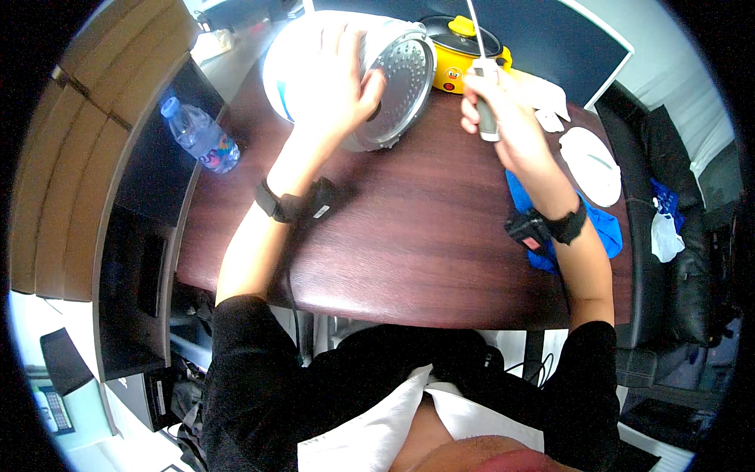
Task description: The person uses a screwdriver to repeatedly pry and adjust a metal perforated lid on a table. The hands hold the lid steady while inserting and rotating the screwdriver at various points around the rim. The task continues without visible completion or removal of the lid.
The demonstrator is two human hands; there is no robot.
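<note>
As grip (507, 110) holds one screwdriver (488, 128), two appliances (406, 82)

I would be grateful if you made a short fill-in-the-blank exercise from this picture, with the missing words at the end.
1. The person's ____ hand grips a thin-shafted tool.
2. The other hand lies over a large round appliance whose side is coloured ____.
3. The body of the lidded pot is mainly ____.
4. The cap on the clear plastic bottle is ____.

Missing words: right; white; yellow; blue.
</note>
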